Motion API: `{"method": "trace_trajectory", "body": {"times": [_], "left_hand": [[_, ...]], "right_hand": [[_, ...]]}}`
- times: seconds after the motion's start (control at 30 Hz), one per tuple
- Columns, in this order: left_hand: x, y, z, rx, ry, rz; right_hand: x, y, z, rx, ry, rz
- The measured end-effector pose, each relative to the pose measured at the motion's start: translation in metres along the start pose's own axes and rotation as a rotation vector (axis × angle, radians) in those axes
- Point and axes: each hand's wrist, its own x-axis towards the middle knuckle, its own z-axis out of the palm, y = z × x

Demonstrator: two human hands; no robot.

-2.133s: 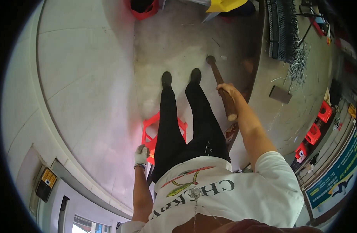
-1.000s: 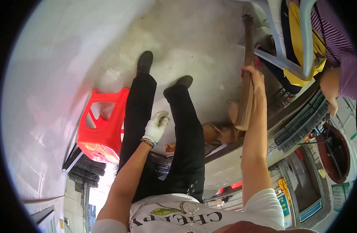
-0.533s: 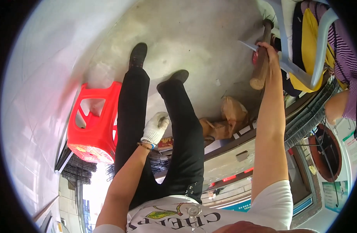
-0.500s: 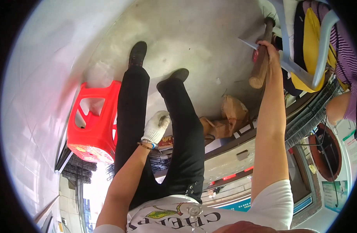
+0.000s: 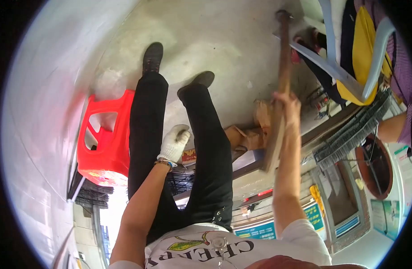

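Pale floor; red stool at left. 1 pole is gripped at right, fingers of right hand clamped round it, not set down. Left hand is gloved; finger closure cannot be told.

Floor: pale grey, smooth, faintly scuffed, dotted with small specks
Left wall: glossy white with thin seams and pinkish reflections
Plastic stool: bright red, cut-out side, patterned face, just beside the left wall
Chair: pale blue-grey frame, upper right
Workbench: long, dark-edged, running diagonally
Grey-framed opening: lower right, door or window, cannot tell
Light: white glare, lower left
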Motion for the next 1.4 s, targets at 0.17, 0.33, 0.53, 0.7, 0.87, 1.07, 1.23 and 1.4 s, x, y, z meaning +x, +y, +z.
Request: {"method": "trace_trajectory", "body": {"times": [0.17,0.33,0.53,0.7,0.87,1.07,1.23,1.4], "left_hand": [[-0.002,0.016,-0.005,-0.183,0.048,-0.162],[0.001,0.019,-0.003,-0.134,0.034,-0.202],[0.005,0.017,-0.001,-0.019,-0.038,-0.183],[0.005,0.018,-0.002,0.021,-0.024,-0.229],[0.012,0.027,0.009,0.032,-0.024,-0.213],[0.017,0.042,0.024,0.113,-0.006,-0.221],[0.022,0.049,0.039,0.17,0.042,-0.241],[0.026,0.037,0.05,0.163,-0.017,-0.253]], "right_hand": [[-0.124,0.054,0.015,0.162,-0.012,0.165],[-0.152,0.073,0.006,0.446,0.02,0.484],[-0.095,0.17,0.004,0.494,0.287,0.503],[-0.027,0.192,-0.024,0.608,0.341,0.552],[0.079,0.238,-0.078,0.827,0.421,0.535],[0.171,0.248,-0.112,1.044,0.455,0.622],[0.191,0.201,-0.126,0.885,0.462,0.662],[0.225,0.203,-0.163,0.68,0.634,0.529]]}}
